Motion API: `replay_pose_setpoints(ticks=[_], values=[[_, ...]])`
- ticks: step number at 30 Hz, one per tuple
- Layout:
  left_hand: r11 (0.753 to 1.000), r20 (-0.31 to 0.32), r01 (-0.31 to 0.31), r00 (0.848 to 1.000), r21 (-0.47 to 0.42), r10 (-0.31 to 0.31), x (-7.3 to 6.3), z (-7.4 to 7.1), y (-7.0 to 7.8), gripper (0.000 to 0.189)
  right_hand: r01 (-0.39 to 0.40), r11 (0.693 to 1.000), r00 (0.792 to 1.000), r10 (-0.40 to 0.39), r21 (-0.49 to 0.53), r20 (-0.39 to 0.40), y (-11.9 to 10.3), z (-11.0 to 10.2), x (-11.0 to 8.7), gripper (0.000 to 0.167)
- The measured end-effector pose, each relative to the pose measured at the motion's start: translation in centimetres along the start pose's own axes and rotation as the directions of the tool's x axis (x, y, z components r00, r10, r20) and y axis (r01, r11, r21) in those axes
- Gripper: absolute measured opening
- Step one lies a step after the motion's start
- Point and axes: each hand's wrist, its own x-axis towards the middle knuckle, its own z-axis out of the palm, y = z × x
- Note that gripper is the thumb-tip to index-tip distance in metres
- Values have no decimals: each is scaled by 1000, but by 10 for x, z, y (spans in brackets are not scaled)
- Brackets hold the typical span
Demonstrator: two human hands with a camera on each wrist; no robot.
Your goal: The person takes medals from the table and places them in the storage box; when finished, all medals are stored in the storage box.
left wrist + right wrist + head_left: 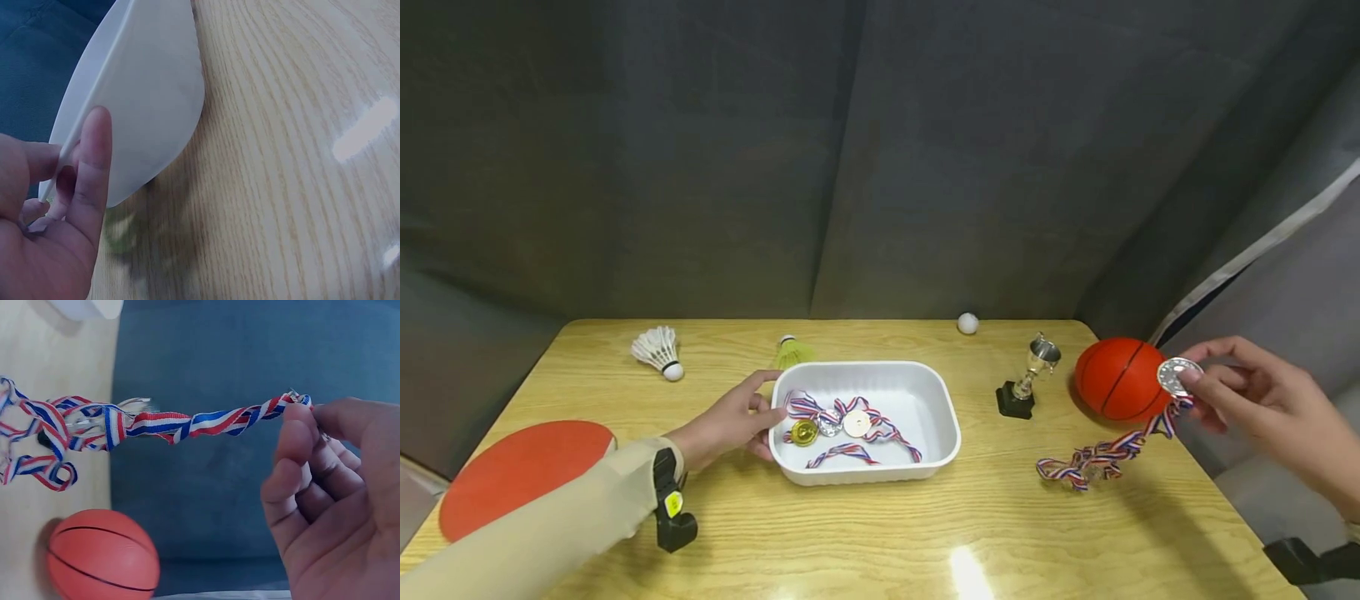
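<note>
My left hand [730, 423] pinches the left rim of a white plastic tray [917, 408], thumb inside and fingers outside. In the left wrist view the fingers [94, 159] lie along the tray wall [156, 81]. Inside the tray are a gold medal [803, 432], a silver medal [830, 422], a pale medal [857, 423] and striped ribbons. Off to the right, my right hand [1262, 400] pinches a silver medal [1177, 377] between thumb and fingers. Its twisted red, white and blue ribbon [206, 423] trails down and left; whether the end touches the table I cannot tell.
A small orange basketball [1120, 379] sits beside the right hand, with a trophy cup [1041, 354] left of it. Toward the back are a white ball [967, 323], a yellow shuttlecock [790, 353] and a white shuttlecock [657, 350]. A red paddle [523, 475] lies under the left forearm.
</note>
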Motion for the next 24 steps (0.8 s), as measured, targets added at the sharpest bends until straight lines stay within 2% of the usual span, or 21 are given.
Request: replay_pose_setpoints(ticks=[5,7,12,17,19,21,24], values=[[1000,-1,8,1000,20,-8,-1,0,0,66,47,999,987,-50,-19,-155,-15,-5,2,27],[1000,1,11,1000,23,-11,-2,0,1,66,49,999,981,-53,-24,-188,-19,-5,2,28],[1000,0,11,1000,16,-11,-1,0,2,66,21,999,990,-27,-40,-141,-20,-4,0,31],[1000,2,6,1000,17,-6,-1,0,2,66,45,999,985,-47,-20,-164,-23,-4,4,28],[1000,3,7,1000,23,-7,-1,0,1,67,87,994,982,-74,67,-171,-26,-6,8,27],[999,3,11,1000,31,-11,-1,0,1,66,134,977,979,-105,163,-173,-30,-9,13,28],[999,1,14,1000,40,-14,-2,0,2,66,186,949,972,-140,255,-189,-40,-14,22,31]])
